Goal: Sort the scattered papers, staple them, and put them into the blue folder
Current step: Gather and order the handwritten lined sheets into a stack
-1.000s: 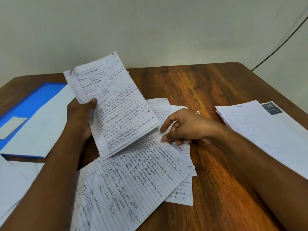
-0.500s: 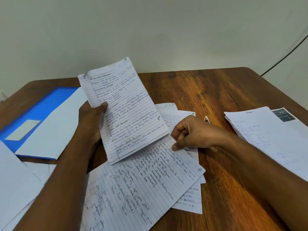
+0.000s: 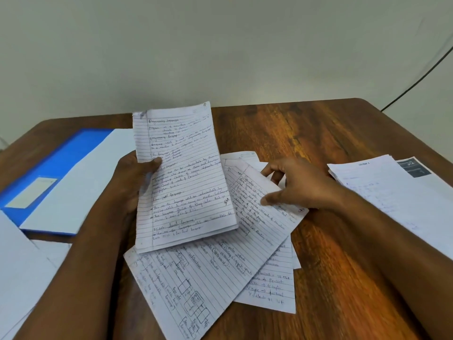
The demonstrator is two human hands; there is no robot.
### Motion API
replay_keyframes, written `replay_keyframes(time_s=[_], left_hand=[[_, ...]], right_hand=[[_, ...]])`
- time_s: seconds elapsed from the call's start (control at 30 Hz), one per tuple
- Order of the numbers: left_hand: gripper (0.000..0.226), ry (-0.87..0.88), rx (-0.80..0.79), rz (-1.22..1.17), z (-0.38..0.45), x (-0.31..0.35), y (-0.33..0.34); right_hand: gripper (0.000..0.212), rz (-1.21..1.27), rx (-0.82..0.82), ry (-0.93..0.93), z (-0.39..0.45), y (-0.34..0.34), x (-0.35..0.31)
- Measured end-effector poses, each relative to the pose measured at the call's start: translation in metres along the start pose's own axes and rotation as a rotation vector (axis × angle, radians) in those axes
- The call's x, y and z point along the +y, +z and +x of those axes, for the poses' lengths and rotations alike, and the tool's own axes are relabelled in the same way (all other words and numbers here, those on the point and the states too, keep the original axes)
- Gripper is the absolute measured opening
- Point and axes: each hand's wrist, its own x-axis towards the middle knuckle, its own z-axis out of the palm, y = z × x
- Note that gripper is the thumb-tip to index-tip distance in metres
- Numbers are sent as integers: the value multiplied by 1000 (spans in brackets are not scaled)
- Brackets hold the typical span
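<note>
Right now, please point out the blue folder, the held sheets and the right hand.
blue folder (image 3: 61, 158), head view, bare blue cover.
held sheets (image 3: 186, 182), head view, middle of top page.
right hand (image 3: 297, 184), head view, back of hand.

Wooden table (image 3: 306, 133), pale wall (image 3: 220, 45)

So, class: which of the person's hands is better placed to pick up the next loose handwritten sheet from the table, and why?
Probably the right hand. Its fingers already rest on the loose lined sheets on the table, while the left hand grips the gathered bundle held above them.
</note>
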Motion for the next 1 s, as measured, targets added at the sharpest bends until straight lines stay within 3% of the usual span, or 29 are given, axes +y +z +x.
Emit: replay_keyframes(time_s=[0.1, 0.17, 0.3, 0.43, 0.57, 0.77, 0.87, 1.0], left_hand=[[49, -12, 9, 39, 0, 1, -3], [44, -32, 28, 63, 1, 1, -2], [44, -56, 53, 118, 0, 4, 1], [38, -71, 72, 162, -5, 6, 10], [37, -88, 73, 179, -6, 6, 9], [38, -87, 103, 200, -5, 8, 6], [36, -99, 93, 200, -6, 8, 8], [36, -113, 92, 216, -6, 9, 8]], right_hand=[[78, -70, -108, 47, -3, -11, 3], [85, -81, -184, 64, -3, -14, 6], [75, -71, -201, 49, 0, -14, 9], [57, 47, -8, 52, 3, -8, 16], [57, 170, 107, 70, 6, -2, 20], [85, 35, -122, 83, 4, -16, 27], [84, 29, -152, 82, 4, -16, 28], [72, 122, -56, 66, 6, -14, 30]])
